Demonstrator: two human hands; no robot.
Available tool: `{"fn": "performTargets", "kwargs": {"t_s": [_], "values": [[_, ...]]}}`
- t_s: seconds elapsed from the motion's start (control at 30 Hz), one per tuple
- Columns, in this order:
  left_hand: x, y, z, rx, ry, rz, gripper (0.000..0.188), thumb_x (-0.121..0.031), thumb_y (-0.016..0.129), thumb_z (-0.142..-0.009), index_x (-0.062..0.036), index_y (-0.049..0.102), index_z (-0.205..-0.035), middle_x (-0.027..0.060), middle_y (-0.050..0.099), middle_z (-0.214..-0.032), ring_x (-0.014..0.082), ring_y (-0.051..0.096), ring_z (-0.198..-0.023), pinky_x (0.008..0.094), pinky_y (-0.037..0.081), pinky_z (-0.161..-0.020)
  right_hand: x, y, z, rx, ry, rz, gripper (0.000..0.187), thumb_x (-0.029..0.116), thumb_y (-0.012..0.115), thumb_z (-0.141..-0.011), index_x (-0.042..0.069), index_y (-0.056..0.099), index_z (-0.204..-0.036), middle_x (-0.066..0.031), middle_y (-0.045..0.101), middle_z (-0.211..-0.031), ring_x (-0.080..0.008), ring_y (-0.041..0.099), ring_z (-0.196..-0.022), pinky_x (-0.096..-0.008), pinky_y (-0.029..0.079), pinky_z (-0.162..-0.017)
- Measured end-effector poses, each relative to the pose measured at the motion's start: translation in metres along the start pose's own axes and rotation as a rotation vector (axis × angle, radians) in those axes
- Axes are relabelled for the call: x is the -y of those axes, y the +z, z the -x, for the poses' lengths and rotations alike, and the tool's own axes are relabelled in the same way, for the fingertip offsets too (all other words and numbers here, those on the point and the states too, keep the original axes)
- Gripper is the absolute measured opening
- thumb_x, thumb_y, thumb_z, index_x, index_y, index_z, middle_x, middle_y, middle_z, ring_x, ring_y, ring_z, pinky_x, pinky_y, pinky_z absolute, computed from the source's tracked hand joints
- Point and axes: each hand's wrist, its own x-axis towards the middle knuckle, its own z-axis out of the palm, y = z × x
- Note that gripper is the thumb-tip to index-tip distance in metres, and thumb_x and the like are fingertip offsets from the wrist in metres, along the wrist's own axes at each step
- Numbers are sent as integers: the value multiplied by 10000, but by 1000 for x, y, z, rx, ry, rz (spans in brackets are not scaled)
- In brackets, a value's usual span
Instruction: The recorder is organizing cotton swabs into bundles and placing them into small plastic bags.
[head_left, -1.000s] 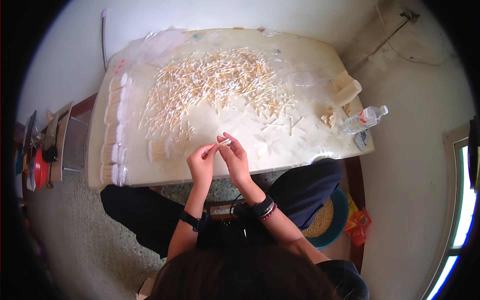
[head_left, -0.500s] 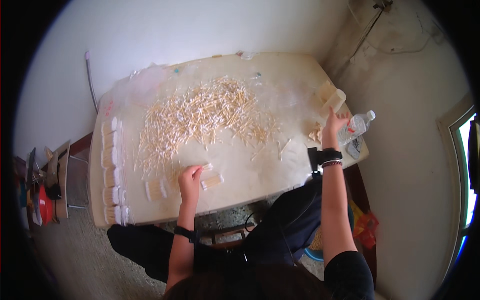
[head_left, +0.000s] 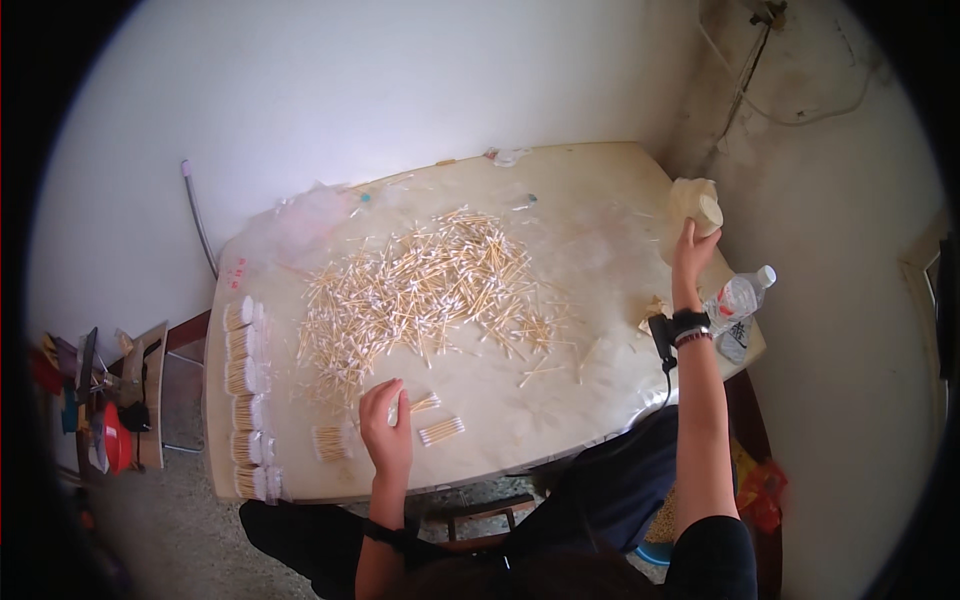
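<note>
My right hand (head_left: 694, 250), at the far right corner of the table, is closed round the lower end of a pale cream roll (head_left: 708, 212). What the roll is made of I cannot tell. Near the front edge, my left hand (head_left: 386, 428) is curled, with cotton swabs (head_left: 426, 402) showing beside its thumb; its fingers partly hide them. A small neat row of cotton swabs (head_left: 441, 431) lies just right of that hand, and another flat bunch (head_left: 331, 442) lies to its left. Beyond is a big loose heap of cotton swabs (head_left: 430, 280).
Several bundled swab packs (head_left: 243, 400) line the table's left edge. A clear bottle (head_left: 738, 297) lies tilted by my right wrist, near a dark-marked flat object (head_left: 735, 340). Clear plastic film (head_left: 310, 225) covers the far left. Walls border the back and right.
My right hand has closed on the cream roll and shifted it farther away. My left hand has drawn back slightly towards me. The whole view has tilted, so the table sits lower.
</note>
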Motion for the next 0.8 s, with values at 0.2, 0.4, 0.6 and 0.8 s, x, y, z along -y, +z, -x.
{"fn": "performTargets", "kwargs": {"t_s": [0.2,0.4,0.6,0.8], "values": [[-48,-9,-5,716,-729,1076,415,-263,475,-960,-8,431,-1285,159,603,-1137,220,528,-1149,379,436,-963,180,-58,111,785,941,-1014,553,405,498,-835,3,497,-1215,-129,585,-1139,-252,559,-1062,-375,413,-969],[-113,2,32,698,-838,1594,439,-336,506,-944,-4,442,-1224,154,585,-1140,182,516,-1155,346,445,-945,215,-105,216,1062,1361,-1110,501,304,480,-812,20,479,-1225,-131,585,-1153,-268,584,-1016,-400,464,-908],[-94,-7,25,315,-996,1564,430,-287,492,-947,15,452,-1251,115,581,-1139,190,612,-980,315,500,-812,237,-123,270,1137,1467,-898,472,368,520,-885,36,479,-1218,-110,595,-1107,-242,584,-996,-381,468,-893],[-94,-5,34,36,-673,1402,400,-243,405,-979,29,425,-1271,105,542,-1193,187,523,-1107,315,430,-920,235,-127,299,1166,1474,-844,471,278,589,-880,46,433,-1260,-108,541,-1147,-217,548,-1039,-364,472,-863]]}}
